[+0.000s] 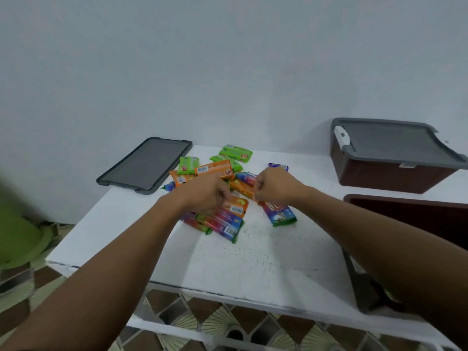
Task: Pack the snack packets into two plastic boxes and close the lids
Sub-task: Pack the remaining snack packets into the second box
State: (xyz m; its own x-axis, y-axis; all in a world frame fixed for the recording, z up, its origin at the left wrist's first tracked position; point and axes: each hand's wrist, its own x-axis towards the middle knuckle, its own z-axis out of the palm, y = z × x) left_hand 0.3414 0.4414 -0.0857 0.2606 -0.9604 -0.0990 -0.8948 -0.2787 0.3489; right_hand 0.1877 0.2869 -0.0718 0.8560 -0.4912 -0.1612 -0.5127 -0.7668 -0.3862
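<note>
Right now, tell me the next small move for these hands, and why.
Probably close on the orange packets and lift them toward the open box at right. Both the left hand and right hand curl over them, grip unclear; that box stands lidless, while the far box is already lidded.

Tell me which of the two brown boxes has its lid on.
The far box at the back right: a grey lid covers it. The nearer box at the right edge stands open.
</note>
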